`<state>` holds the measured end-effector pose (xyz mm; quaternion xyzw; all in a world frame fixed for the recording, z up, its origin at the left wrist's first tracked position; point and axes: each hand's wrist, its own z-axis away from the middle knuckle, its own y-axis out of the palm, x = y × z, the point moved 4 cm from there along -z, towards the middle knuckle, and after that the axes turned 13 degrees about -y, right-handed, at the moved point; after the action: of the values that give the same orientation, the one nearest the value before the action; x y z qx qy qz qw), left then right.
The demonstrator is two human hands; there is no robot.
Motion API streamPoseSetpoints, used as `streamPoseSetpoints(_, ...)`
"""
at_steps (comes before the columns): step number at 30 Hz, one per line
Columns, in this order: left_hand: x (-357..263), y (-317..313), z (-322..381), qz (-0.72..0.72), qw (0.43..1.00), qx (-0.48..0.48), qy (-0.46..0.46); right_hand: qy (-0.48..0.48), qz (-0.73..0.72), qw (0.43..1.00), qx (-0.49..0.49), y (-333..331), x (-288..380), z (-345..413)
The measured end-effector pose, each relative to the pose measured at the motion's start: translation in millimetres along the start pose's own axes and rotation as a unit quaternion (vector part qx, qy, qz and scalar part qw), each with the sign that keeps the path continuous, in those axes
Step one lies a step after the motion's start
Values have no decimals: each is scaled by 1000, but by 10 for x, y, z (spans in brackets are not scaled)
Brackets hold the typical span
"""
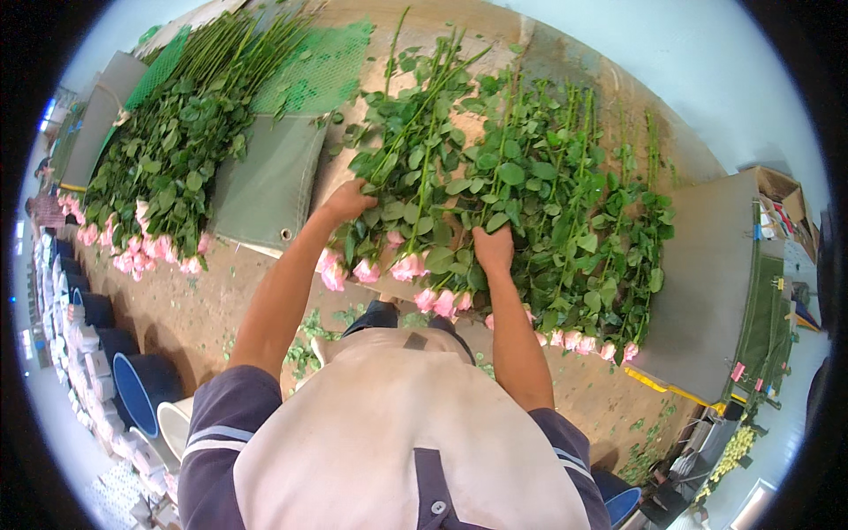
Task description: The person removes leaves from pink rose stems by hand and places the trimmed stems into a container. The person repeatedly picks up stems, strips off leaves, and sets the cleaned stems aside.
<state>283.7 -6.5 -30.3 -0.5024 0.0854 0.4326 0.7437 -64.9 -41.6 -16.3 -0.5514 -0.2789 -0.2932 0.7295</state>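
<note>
Pink roses with long leafy stems lie across the bench, their heads (407,266) toward me and their cut stem ends pointing away. My left hand (351,200) is curled around stems and leaves at the left edge of the middle bunch (414,165). Between that bunch and a wider row of roses (563,192) on the right, my right hand (495,249) reaches into the foliage. Leaves hide its fingertips, so its grip cannot be made out. Several pink heads (444,302) hang over the bench's near edge between my forearms.
Another large rose pile (172,139) lies left, beside green plastic netting (315,66) and a grey-green sheet (265,179). A grey panel (695,278) stands right. Blue-lined buckets (138,394) line the floor at left. Fallen leaves (311,344) litter the ground.
</note>
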Motion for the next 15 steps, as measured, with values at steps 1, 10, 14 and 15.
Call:
streamPoseSetpoints(1, -6, -45, -7, 51, 998, 43, -8, 1, -20, 1000, -2, 21, -18, 8)
streamPoseSetpoints(10, -383, -452, 288, 320, 933, 151, -65, -12, 1, 1000, 9, -156, 186, 134)
streamPoseSetpoints(14, -578, -459, 417, 407, 888, 200, -72, -220, 37, 970, -94, -332, 820, 527)
streamPoseSetpoints(15, -622, -429, 451, 429, 876, 206, -80, -273, -48, 959, -53, -203, 1003, 598)
